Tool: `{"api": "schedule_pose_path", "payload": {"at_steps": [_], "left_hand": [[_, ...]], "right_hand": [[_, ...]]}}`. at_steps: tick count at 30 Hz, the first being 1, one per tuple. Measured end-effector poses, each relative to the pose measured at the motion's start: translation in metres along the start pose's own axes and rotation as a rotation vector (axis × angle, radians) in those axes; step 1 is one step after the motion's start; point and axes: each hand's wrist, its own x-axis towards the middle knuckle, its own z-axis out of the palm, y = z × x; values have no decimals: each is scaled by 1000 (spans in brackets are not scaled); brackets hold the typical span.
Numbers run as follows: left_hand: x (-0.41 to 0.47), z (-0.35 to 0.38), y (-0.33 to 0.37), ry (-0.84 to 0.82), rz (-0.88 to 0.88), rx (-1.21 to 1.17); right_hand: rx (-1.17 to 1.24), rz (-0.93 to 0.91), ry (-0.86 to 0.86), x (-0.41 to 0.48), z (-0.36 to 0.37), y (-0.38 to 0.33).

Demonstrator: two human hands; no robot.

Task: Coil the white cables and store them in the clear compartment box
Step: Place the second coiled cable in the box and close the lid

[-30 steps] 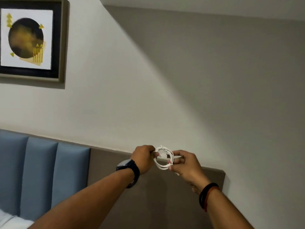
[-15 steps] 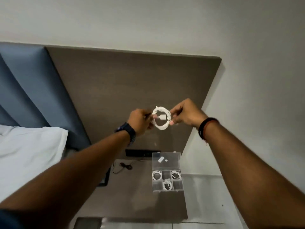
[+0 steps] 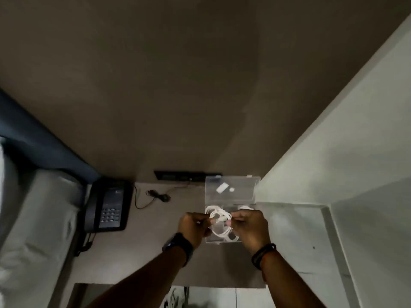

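A coiled white cable (image 3: 220, 221) is pinched between both my hands. My left hand (image 3: 194, 225) grips its left side and my right hand (image 3: 248, 227) grips its right side. They hold it just above the clear compartment box (image 3: 231, 196), which sits on the grey bedside table (image 3: 142, 252) with its lid standing open toward the wall. More white coils show in the box's far compartments; my hands hide most of the box's tray.
A black desk phone (image 3: 107, 207) rests at the table's left, with a thin black wire (image 3: 155, 196) behind it. A dark socket strip (image 3: 184, 175) runs along the brown headboard panel. White bedding (image 3: 33, 218) lies left; a white wall rises right.
The view has swung down from the wall to the bedside table. Both hands, still holding the coil, now sit directly over the open box instead of well above it.
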Motion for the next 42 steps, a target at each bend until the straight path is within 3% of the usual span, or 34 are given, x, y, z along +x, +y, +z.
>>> {"api": "schedule_pose_path", "payload": {"at_steps": [6, 12, 15, 23, 31, 36, 42], "left_hand": [[107, 34, -100, 9, -237, -114], [150, 51, -156, -14, -242, 54], [148, 56, -169, -37, -156, 232], [141, 67, -186, 38, 358, 782], [145, 59, -197, 45, 433, 953], [150, 55, -193, 14, 386, 958], [155, 54, -189, 136, 263, 668]], "right_hand": [[205, 267, 32, 80, 59, 123], [175, 320, 24, 111, 89, 193], [135, 315, 18, 109, 95, 205], [-57, 229, 133, 105, 110, 209], [-316, 84, 131, 102, 121, 210], [-478, -54, 151, 94, 127, 203], [-769, -90, 107, 97, 124, 206]]}}
